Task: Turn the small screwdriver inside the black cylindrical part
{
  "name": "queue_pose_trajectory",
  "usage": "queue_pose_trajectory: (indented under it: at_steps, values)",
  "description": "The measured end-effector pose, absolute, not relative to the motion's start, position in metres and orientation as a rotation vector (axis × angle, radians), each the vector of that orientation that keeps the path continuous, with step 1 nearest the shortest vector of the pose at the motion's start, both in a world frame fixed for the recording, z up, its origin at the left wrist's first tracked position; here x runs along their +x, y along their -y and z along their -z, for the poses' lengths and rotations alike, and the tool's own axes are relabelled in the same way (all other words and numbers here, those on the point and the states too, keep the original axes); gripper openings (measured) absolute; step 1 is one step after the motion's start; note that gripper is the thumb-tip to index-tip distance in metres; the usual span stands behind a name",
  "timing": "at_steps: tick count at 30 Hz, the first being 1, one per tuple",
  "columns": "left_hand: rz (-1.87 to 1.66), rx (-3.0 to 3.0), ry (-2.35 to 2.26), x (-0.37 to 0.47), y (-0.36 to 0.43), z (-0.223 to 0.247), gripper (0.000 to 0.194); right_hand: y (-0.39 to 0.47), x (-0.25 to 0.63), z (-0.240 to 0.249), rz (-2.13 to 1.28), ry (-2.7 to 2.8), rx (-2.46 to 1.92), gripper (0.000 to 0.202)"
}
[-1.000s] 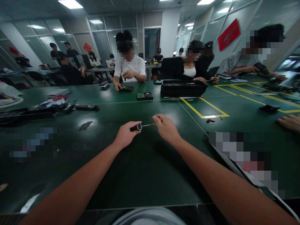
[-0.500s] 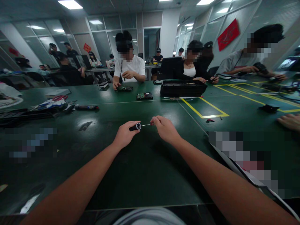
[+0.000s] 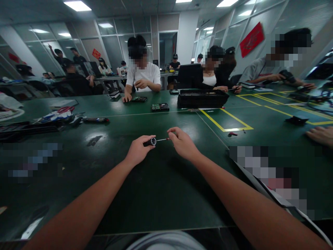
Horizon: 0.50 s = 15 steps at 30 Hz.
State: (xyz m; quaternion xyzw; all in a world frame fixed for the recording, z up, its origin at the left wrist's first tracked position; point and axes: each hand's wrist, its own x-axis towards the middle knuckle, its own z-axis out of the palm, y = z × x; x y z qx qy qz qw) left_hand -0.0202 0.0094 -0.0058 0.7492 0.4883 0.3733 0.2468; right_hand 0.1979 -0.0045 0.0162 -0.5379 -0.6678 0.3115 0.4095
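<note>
My left hand (image 3: 137,150) is wrapped round a short black cylinder (image 3: 149,141) with a pale ring at its open end, which faces right. A slim screwdriver (image 3: 161,139) with a metal shaft and a reddish handle reaches from that end across to my right hand (image 3: 182,143). The thumb of my right hand is at the handle and its index finger is arched above. The shaft's tip meets the ringed end; how deep it goes is too small to tell. Both hands are above the green table (image 3: 156,194).
Beyond my hands are a circuit-board device (image 3: 160,107) and a long black housing (image 3: 202,99). A dark cylindrical tool (image 3: 95,120) lies left, near black trays (image 3: 31,127). Co-workers sit opposite; another person's hand (image 3: 320,134) rests at the right. Yellow tape (image 3: 238,130) marks the table.
The fingers of my right hand have shifted on the screwdriver handle, with the index finger lifted and more of the handle end showing. My left hand and the cylinder stay nearly still.
</note>
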Motion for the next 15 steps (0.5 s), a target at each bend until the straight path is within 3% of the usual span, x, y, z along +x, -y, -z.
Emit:
queue_pose_trajectory:
  at_steps: [6, 12, 15]
  values:
    - [-1.010, 2.042, -1.364, -0.021, -0.009, 0.006, 0.046, 0.008, 0.195, -0.019, -0.838, 1.565, -1.178, 0.018]
    - [-1.048, 2.203, -1.260, -0.018, -0.004, -0.002, 0.045, -0.004, 0.195, -0.008, -1.106, 1.104, -1.144, 0.030]
    - [-1.005, 2.248, -1.253, -0.018, -0.004, -0.003, 0.045, -0.012, 0.198, 0.001, -1.044, 0.984, -1.203, 0.030]
